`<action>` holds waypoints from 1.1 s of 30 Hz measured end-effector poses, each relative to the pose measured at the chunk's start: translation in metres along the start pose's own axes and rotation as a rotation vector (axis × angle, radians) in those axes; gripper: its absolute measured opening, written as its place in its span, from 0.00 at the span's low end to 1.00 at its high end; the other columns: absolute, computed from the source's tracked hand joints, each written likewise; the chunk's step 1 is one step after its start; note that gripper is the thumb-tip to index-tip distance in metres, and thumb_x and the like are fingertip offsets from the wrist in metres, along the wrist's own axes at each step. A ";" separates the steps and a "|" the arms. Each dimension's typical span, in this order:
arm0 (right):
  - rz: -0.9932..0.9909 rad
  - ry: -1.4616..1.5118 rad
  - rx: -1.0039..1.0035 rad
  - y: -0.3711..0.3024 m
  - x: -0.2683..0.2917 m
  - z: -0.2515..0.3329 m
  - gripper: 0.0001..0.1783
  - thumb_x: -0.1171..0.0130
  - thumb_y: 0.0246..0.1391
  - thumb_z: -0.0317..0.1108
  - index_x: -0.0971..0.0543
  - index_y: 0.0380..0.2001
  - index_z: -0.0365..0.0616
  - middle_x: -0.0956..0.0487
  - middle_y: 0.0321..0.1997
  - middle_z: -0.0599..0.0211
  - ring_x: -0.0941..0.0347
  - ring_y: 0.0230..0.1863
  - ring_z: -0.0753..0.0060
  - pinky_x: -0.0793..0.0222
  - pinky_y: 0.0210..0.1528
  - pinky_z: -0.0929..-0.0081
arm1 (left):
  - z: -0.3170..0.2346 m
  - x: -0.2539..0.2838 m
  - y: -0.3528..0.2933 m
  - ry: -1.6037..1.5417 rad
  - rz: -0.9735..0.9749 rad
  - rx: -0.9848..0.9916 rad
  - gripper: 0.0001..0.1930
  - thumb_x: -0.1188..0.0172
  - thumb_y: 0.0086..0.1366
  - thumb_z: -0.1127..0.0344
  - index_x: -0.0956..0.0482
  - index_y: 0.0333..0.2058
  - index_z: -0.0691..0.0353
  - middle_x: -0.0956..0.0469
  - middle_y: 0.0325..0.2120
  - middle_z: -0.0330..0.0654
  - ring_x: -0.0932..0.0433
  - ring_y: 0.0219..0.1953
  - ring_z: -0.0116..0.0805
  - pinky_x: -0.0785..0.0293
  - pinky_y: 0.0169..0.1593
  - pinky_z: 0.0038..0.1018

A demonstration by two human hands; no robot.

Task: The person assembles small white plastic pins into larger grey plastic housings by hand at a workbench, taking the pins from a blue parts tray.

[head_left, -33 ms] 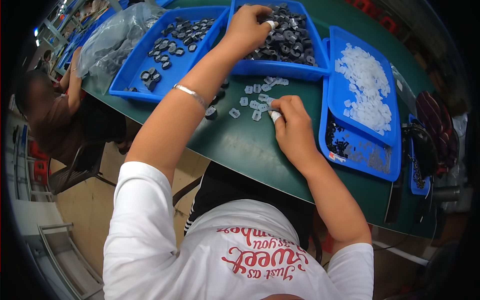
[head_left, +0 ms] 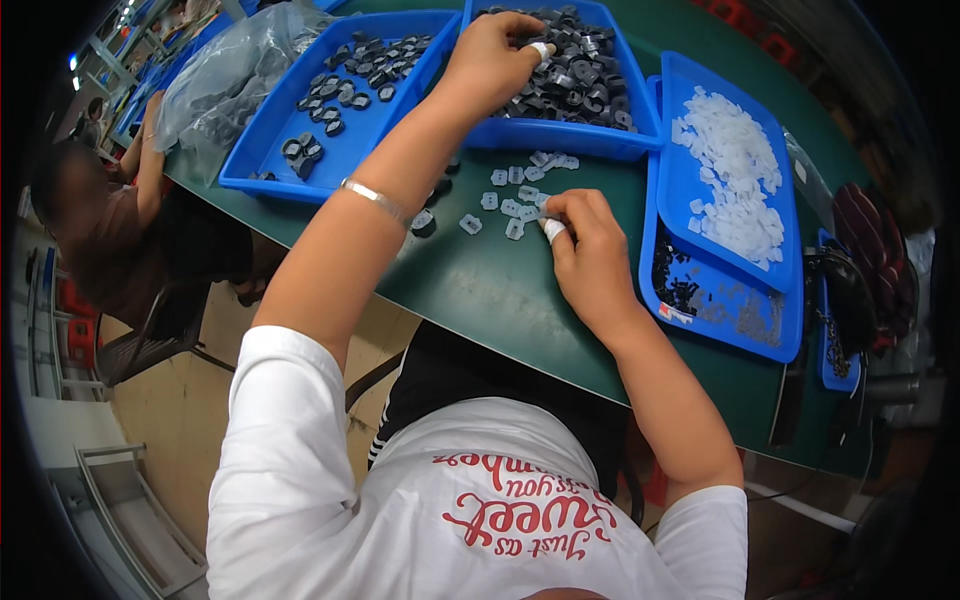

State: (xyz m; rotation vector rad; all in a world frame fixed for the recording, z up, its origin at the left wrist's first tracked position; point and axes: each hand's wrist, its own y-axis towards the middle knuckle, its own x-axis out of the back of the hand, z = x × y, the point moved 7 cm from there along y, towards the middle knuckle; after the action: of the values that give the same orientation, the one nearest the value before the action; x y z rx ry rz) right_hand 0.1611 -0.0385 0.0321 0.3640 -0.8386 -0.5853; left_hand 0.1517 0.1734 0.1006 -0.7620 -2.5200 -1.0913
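My left hand [head_left: 490,62] reaches over a blue bin [head_left: 560,143] heaped with dark grey ring-like parts [head_left: 585,75]. Its thumb, wrapped in white, and forefinger are apart among the parts, and no held part shows between them. Lower down, my right hand [head_left: 588,245] rests at the table with bent fingers pinched on a small pale grey plastic piece [head_left: 541,200], mostly covered by the fingertips. A white wrap circles a finger of this hand too. Several matching pale pieces [head_left: 511,208] lie loosely just left of it.
At the left, a blue tray [head_left: 245,165] holds more dark rings beside a clear plastic bag [head_left: 235,85]. Right, a blue tray of white pieces [head_left: 735,160] overlaps another tray with small black parts [head_left: 680,290]. Dark round parts [head_left: 423,222] lie beneath my left forearm. A person [head_left: 110,220] sits far left.
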 end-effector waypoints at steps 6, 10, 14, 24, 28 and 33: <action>-0.089 0.651 -0.415 -0.001 -0.002 -0.020 0.05 0.45 0.55 0.22 0.28 0.36 0.39 0.23 0.36 0.66 0.23 0.36 0.74 0.28 0.35 0.79 | -0.028 0.016 -0.114 -0.553 0.107 0.361 0.15 0.38 0.59 0.74 0.28 0.44 0.70 0.23 0.36 0.42 0.21 0.39 0.30 0.25 0.45 0.22; -0.072 0.812 -0.431 0.000 -0.001 -0.020 0.09 0.47 0.58 0.22 0.27 0.43 0.37 0.24 0.40 0.66 0.24 0.39 0.75 0.25 0.41 0.79 | -0.037 0.015 -0.177 -0.578 0.106 0.561 0.15 0.36 0.57 0.75 0.29 0.41 0.69 0.25 0.28 0.38 0.25 0.25 0.22 0.27 0.28 0.19; -0.021 0.835 -0.458 -0.002 -0.005 -0.016 0.13 0.48 0.58 0.21 0.28 0.47 0.34 0.25 0.43 0.62 0.24 0.40 0.74 0.25 0.43 0.78 | -0.026 0.002 -0.205 -0.726 0.089 0.586 0.19 0.41 0.61 0.76 0.31 0.51 0.71 0.26 0.37 0.42 0.25 0.34 0.22 0.26 0.37 0.18; 0.145 0.781 -0.440 -0.006 -0.008 -0.003 0.12 0.43 0.57 0.25 0.25 0.45 0.38 0.23 0.41 0.67 0.26 0.39 0.78 0.28 0.41 0.81 | -0.026 0.000 -0.216 -0.693 0.143 0.681 0.17 0.44 0.59 0.82 0.31 0.48 0.71 0.24 0.37 0.42 0.24 0.37 0.20 0.27 0.39 0.15; 0.159 0.702 -0.412 -0.008 -0.009 0.003 0.11 0.43 0.57 0.26 0.25 0.44 0.38 0.23 0.41 0.67 0.27 0.39 0.80 0.29 0.41 0.81 | -0.030 0.000 -0.212 -0.689 0.080 0.532 0.17 0.42 0.58 0.81 0.31 0.46 0.68 0.25 0.32 0.39 0.28 0.29 0.14 0.33 0.29 0.14; 0.199 0.647 -0.397 -0.011 -0.013 0.001 0.10 0.43 0.58 0.26 0.25 0.43 0.37 0.24 0.40 0.69 0.28 0.39 0.81 0.29 0.41 0.82 | -0.032 -0.002 -0.210 -0.809 0.106 0.565 0.19 0.45 0.57 0.84 0.33 0.49 0.72 0.27 0.42 0.45 0.23 0.42 0.26 0.24 0.45 0.19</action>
State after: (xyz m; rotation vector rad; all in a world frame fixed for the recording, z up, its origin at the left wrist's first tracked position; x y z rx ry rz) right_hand 0.1502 -0.0397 0.0192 0.0872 -0.1242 -0.3969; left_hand 0.0348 0.0283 -0.0022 -1.3115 -3.1189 0.0480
